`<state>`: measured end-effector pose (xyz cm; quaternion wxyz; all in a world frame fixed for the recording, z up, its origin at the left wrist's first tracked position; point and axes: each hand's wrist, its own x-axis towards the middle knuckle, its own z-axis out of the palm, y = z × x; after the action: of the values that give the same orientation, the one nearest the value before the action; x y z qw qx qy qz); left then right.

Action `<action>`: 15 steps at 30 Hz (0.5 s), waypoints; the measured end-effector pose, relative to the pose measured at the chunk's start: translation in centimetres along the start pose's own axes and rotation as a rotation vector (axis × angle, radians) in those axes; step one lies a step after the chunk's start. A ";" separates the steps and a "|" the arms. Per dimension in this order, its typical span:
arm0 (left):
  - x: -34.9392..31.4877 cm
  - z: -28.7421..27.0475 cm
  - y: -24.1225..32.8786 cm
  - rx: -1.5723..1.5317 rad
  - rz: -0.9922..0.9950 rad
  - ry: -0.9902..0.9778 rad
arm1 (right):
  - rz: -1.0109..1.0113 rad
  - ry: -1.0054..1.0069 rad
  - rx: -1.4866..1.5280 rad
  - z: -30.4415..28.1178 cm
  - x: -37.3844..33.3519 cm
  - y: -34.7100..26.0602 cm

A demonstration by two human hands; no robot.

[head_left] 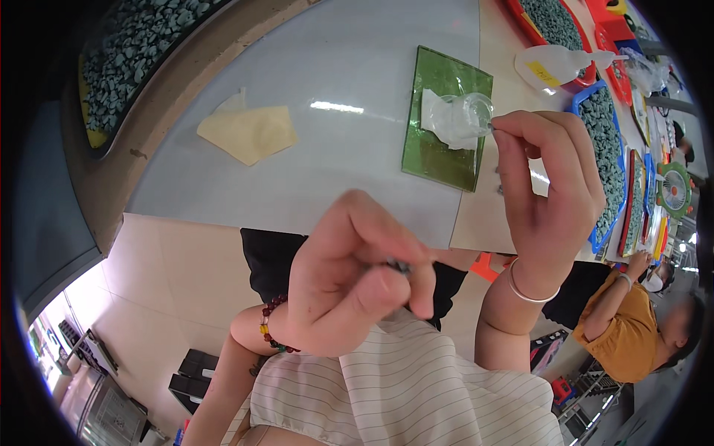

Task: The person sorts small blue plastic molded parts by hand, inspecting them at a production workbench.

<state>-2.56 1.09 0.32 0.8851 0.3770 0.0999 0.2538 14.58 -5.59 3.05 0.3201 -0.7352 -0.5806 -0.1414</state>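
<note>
My left hand [346,279] is raised in front of my striped shirt, its fingers curled round a small dark grey stone-like piece [399,264]. Only part of that piece shows between thumb and fingers. Above the table's right side, my right hand [554,167] pinches thumb and forefinger together on a tiny dark bit [491,128]. Those fingertips are beside the rim of a small clear cup [480,109]. The cup lies with crumpled white tissue [440,125] on a green glass plate [437,165].
A yellowish paper sheet [249,134] lies on the grey tabletop [349,156]. At the right stand a white squeeze bottle [547,68] and a blue tray [601,238] of grey-green stone chips. Another chip-filled tray [91,126] is at far left. A co-worker [621,320] in orange sits to the right.
</note>
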 end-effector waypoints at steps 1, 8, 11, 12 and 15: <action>-0.1 -0.3 0.2 -0.032 -0.037 -0.033 | 0.001 -0.022 -0.028 0.0 0.1 0.0; 0.6 -2.2 -0.5 0.072 0.142 -0.174 | 0.085 -0.022 0.035 0.0 0.1 -1.0; 0.9 -2.2 -0.8 0.089 0.253 -0.177 | 0.273 0.092 0.541 -0.8 -1.5 -1.8; 0.7 -2.6 -0.5 0.108 0.236 -0.200 | 0.313 0.126 0.734 -0.5 -2.0 -2.0; 0.8 -2.2 -0.1 0.208 0.179 -0.163 | 0.673 0.080 1.397 -0.6 -3.5 -3.6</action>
<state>-2.63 2.78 -1.26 0.8203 0.4935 0.0193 0.2886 10.24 -8.20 2.59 0.7557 -0.4940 -0.2687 0.3358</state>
